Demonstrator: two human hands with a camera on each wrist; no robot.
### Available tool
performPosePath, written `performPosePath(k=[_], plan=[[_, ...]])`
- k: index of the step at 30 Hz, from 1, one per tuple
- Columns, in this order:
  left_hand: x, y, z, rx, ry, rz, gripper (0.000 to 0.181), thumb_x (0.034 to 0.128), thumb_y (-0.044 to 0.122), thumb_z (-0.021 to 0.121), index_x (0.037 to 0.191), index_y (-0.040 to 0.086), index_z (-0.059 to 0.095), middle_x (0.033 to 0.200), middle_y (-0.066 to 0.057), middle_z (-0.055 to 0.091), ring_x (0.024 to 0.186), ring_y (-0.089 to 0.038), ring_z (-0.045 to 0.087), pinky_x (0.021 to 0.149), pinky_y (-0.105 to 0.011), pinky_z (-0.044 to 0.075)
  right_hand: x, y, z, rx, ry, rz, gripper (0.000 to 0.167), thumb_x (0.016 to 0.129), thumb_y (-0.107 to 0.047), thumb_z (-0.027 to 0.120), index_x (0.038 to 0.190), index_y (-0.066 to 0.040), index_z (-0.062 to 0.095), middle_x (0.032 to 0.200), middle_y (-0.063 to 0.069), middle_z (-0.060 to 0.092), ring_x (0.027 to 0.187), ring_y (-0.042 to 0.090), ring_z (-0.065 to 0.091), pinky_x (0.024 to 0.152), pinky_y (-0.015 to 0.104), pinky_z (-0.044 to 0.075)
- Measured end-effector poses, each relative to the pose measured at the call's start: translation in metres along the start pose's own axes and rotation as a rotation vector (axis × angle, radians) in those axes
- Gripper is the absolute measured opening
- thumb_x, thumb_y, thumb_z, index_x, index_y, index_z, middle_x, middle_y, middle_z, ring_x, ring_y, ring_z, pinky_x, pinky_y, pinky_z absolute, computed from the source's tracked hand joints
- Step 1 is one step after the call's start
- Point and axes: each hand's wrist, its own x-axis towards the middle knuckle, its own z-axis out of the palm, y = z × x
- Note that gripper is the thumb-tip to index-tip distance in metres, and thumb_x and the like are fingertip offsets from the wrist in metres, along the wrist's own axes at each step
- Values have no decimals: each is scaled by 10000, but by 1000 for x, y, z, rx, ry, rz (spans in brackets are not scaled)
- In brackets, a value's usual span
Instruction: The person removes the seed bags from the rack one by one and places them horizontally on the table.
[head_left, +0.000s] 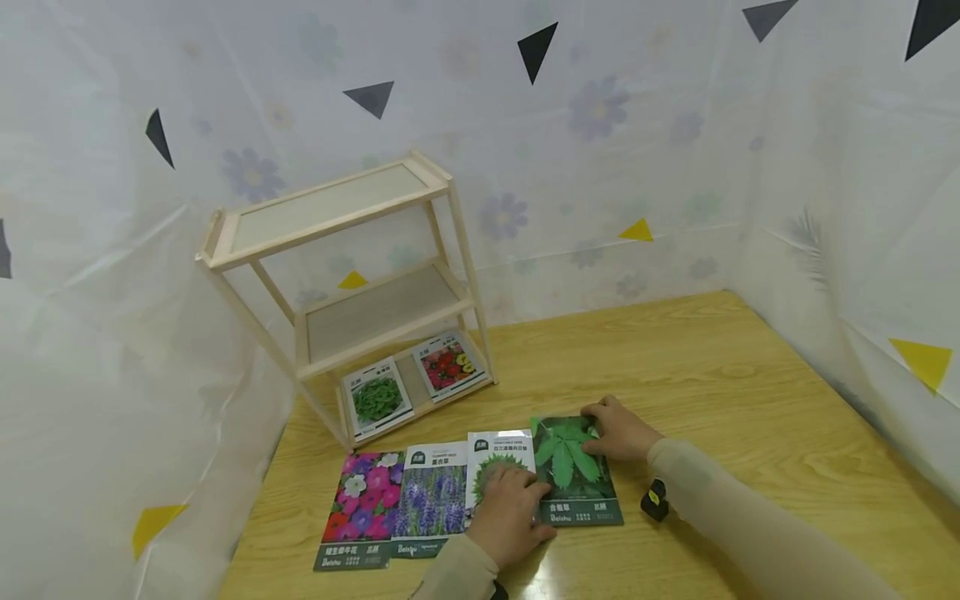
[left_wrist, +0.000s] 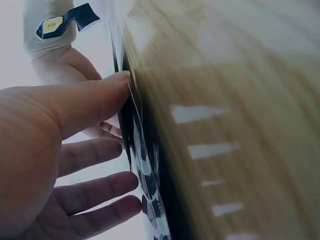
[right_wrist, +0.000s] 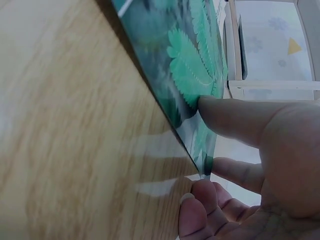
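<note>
Four-colour printed seed packets lie in an overlapping row on the table. From the left come a petunia packet (head_left: 360, 508), a lavender packet (head_left: 431, 500), a packet with a spiky green head (head_left: 501, 443) and a green-leaf packet (head_left: 566, 467). My left hand (head_left: 510, 517) rests on the spiky-head packet and reaches the leaf packet's lower left edge. Its fingers look fairly straight in the left wrist view, the thumb at a packet edge. My right hand (head_left: 621, 429) pinches the leaf packet's upper right corner, thumb on its face, other fingers curled around the edge.
A three-tier wooden rack (head_left: 315, 367) stands behind the row at the left. Its bottom shelf bears a green-herb packet (head_left: 377, 400) and a red-and-yellow flower packet (head_left: 450, 367). The wooden table (head_left: 675, 358) reaches back to a patterned sheet (head_left: 585, 167).
</note>
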Motion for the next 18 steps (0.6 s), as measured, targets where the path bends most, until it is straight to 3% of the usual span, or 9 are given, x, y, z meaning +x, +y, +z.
performPosePath(k=[11, 18], plan=[[0, -2, 1, -21, 27, 29, 510, 776, 541, 743, 1140, 187, 694, 1107, 37, 628, 1058, -149, 561, 969, -399, 427, 2, 0, 1, 3, 6, 2, 612, 829, -291, 769, 1345, -65, 530, 1151, 133, 464, 896, 209, 525, 770, 425, 482], [1, -2, 1, -21, 3, 30, 504, 782, 539, 738, 1145, 193, 690, 1119, 52, 630, 1069, -134, 562, 971, -399, 426, 1, 2, 2, 3, 10, -8, 605, 823, -292, 774, 1332, -65, 539, 1146, 133, 465, 882, 207, 519, 761, 425, 480]])
